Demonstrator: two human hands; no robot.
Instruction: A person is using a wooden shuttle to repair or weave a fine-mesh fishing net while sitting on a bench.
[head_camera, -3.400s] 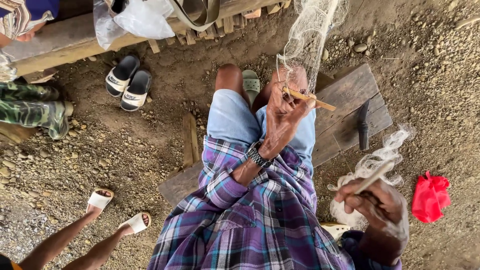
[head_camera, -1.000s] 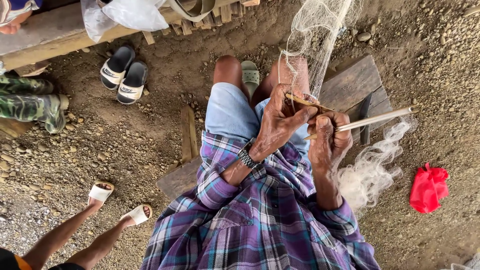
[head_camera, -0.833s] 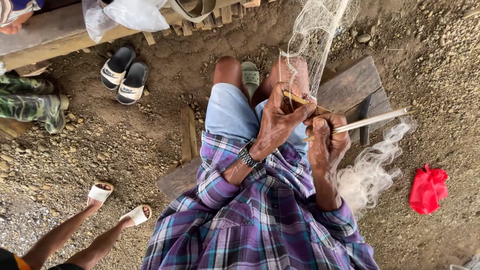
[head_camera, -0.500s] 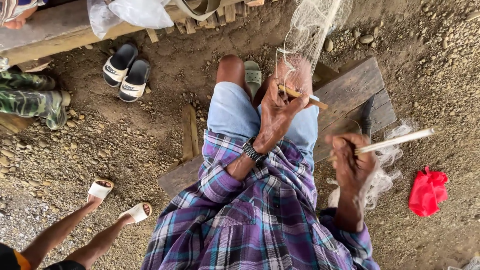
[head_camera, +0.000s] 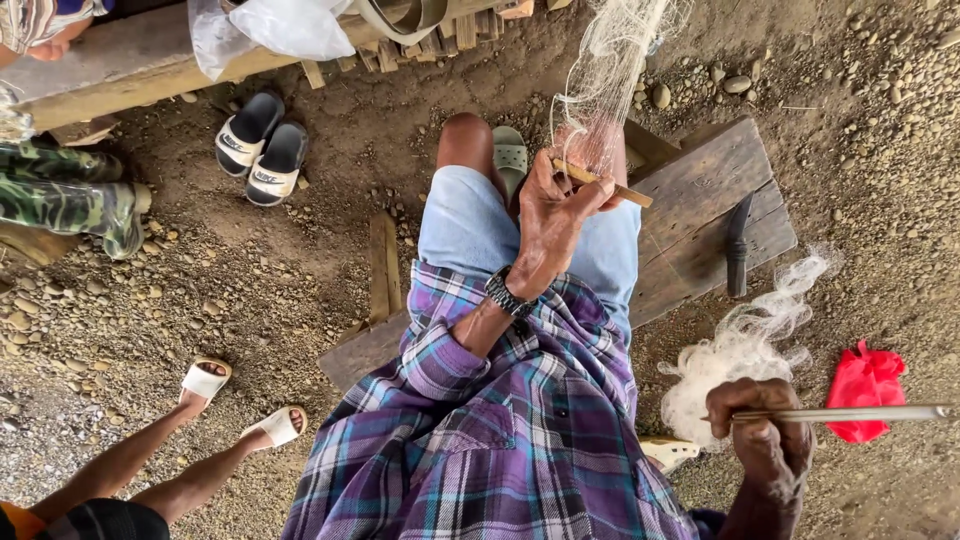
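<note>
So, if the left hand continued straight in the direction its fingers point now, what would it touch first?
The left hand points up the picture, away from the body, pinching a small wooden stick. Directly beyond its fingertips hangs the pale fishing net, so it would probably meet the net first, though depth is hard to judge from one view.

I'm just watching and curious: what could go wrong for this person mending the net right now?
The right hand holds the long needle far out to the side, so its thread could snag in the loose pile of line. The left hand pinches a stick against the net; a slip might loosen the mesh. A knife lies on the bench close by.
</note>
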